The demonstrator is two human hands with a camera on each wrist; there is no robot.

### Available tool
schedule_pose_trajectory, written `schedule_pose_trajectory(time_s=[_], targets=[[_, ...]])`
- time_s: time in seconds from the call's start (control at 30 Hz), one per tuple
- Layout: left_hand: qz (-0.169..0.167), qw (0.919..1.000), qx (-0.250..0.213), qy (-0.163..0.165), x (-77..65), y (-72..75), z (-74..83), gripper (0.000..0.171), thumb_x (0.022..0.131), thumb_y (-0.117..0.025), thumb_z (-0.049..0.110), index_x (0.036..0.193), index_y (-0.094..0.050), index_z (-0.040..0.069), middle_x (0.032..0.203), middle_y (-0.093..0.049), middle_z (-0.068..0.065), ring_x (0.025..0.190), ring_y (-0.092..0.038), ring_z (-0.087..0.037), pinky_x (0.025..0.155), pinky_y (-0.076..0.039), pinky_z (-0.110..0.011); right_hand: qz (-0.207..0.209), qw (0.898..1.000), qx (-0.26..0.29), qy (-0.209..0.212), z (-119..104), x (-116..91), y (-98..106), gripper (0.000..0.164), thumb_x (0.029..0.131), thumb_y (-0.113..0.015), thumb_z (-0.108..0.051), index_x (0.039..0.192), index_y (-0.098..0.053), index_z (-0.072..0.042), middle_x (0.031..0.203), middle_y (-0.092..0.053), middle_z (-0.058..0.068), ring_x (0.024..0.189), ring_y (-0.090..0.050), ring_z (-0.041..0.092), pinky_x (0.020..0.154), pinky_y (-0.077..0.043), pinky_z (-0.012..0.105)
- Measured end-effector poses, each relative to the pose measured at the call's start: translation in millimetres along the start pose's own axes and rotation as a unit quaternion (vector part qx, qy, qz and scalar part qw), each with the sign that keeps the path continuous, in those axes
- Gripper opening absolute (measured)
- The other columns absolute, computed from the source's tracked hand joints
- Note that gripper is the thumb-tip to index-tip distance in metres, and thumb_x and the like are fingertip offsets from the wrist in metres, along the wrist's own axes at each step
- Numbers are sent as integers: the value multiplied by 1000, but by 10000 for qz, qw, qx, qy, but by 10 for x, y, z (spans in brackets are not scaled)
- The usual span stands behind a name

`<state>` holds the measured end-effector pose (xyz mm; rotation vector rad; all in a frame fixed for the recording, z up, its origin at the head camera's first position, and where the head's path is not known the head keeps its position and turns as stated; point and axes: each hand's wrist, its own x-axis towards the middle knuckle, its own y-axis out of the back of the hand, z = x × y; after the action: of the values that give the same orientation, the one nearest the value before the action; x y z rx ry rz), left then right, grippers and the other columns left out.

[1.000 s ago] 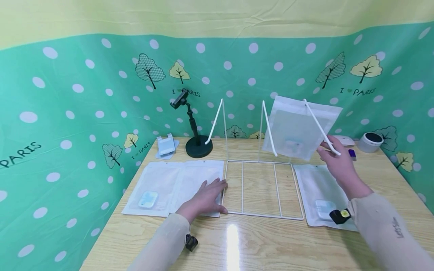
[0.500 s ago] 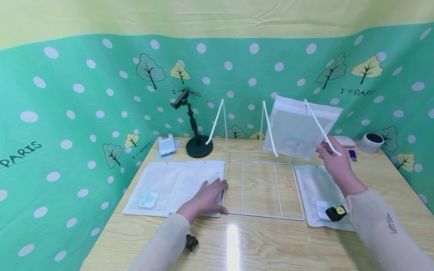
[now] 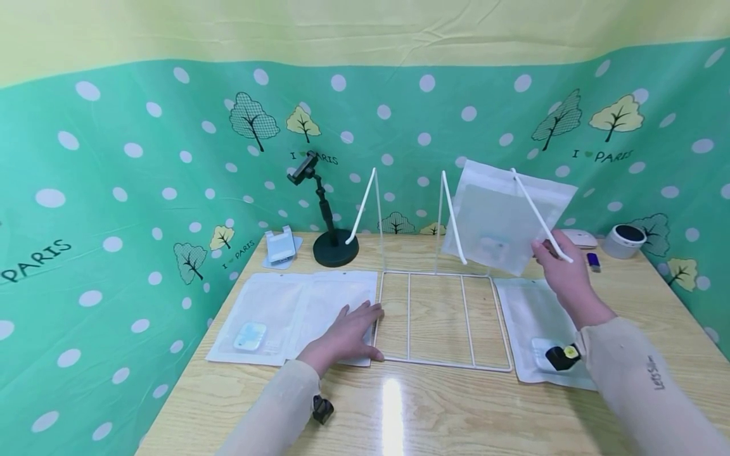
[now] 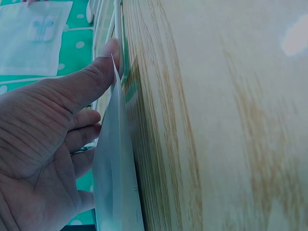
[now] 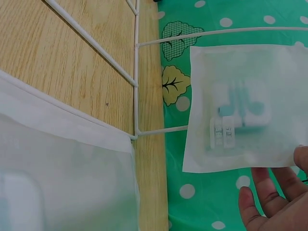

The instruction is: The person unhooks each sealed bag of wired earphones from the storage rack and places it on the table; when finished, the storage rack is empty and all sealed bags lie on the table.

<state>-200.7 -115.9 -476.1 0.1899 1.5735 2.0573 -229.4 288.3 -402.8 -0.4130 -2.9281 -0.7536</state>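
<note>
A white wire rack (image 3: 445,363) with three slanted prongs stands on the table. From its right prong (image 3: 536,209) hangs a translucent white zip pouch (image 3: 485,215), tilted, with a small case of earphones (image 5: 243,106) showing through. My right hand (image 3: 564,272) pinches the pouch's lower right edge, thumb in front and several fingers below. My left hand (image 3: 345,332) rests with its fingers spread at the rack's left base rail, over a flat pouch (image 3: 331,297). In the left wrist view its thumb presses the rail beside that pouch's raised edge (image 4: 115,144).
Another pouch (image 3: 265,304) lies at the far left, and one more pouch (image 3: 527,310) right of the rack. Behind stand a black phone holder (image 3: 335,247) and a light blue stand (image 3: 279,245). A mouse (image 3: 580,239), a purple item (image 3: 593,260) and a white cylinder (image 3: 624,242) sit back right.
The right hand has shifted very slightly, and the hanging pouch's lower edge has swung a little. The left hand stays still on the rack.
</note>
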Motion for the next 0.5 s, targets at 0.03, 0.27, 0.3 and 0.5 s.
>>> schedule_pose_trajectory(time_s=[0.03,0.27,0.3,0.5], targets=[[-2,10000,-1,4,0,-1,1,91,71,-83,51,146,-45,14,156,-35,-4,146,-23,-25,116,-13,-57,16,10000,-12,30,2,-2,2,51,103,-41,-40,139,-45,-3,115,-55,12,96,-51,13,82,-43,29],[8,10000,20,15,6,-7,5,92,70,-83,51,145,-46,14,155,-35,-4,146,-23,-25,116,-14,-58,-19,10000,4,45,17,-9,32,55,103,-38,-43,135,-47,2,121,-53,20,113,-51,33,94,-46,49],[9,10000,19,14,6,-9,4,92,70,-83,51,145,-46,14,155,-35,-4,146,-23,-25,116,-14,-58,-31,10000,25,48,16,-12,39,55,103,-38,-43,132,-47,3,121,-52,21,115,-51,34,97,-45,52],[16,10000,23,10,3,-9,0,92,70,-83,51,145,-46,14,156,-35,-4,146,-23,-25,116,-14,-57,-124,9995,224,168,26,-22,90,45,104,-37,-38,123,-48,2,116,-53,12,114,-53,23,100,-44,55]])
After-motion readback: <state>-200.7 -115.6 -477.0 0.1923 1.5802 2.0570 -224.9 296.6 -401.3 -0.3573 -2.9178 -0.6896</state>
